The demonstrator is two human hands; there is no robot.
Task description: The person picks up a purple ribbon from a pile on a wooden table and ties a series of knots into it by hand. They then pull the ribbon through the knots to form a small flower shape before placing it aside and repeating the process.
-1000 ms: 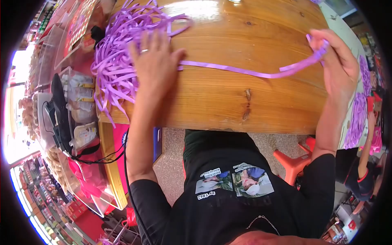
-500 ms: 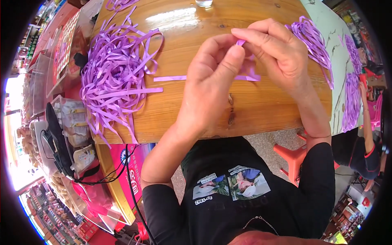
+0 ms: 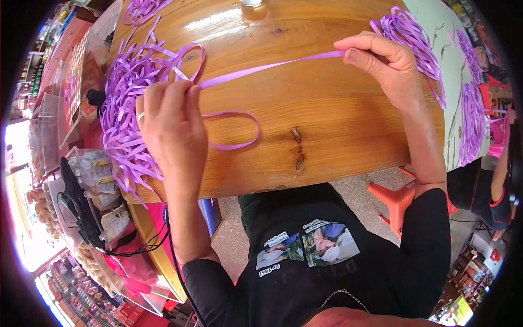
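Observation:
A purple ribbon (image 3: 267,66) is stretched across the wooden table between my two hands. My right hand (image 3: 384,60), at the far right of the table, pinches one end between thumb and fingers. My left hand (image 3: 173,117) has its fingers closed on the ribbon at the left, beside a tangled heap of purple ribbons (image 3: 122,122). Below the taut strip, a loop of ribbon (image 3: 258,131) curves out on the wood from near my left hand. What lies under the left fingers is partly hidden.
Bundled purple ribbons (image 3: 417,46) lie on the table's right edge, with more ribbon bundles (image 3: 472,122) on the white marbled surface beyond. A clear glass (image 3: 251,2) stands at the far edge. Orange stools (image 3: 395,204) are below right, near another person's arm (image 3: 500,163). Clear plastic bins (image 3: 98,169) line the left.
My hands were together over the table's middle, pinching a ribbon. They have moved apart, the left toward the heap and the right slightly outward, and the ribbon is now pulled straight between them.

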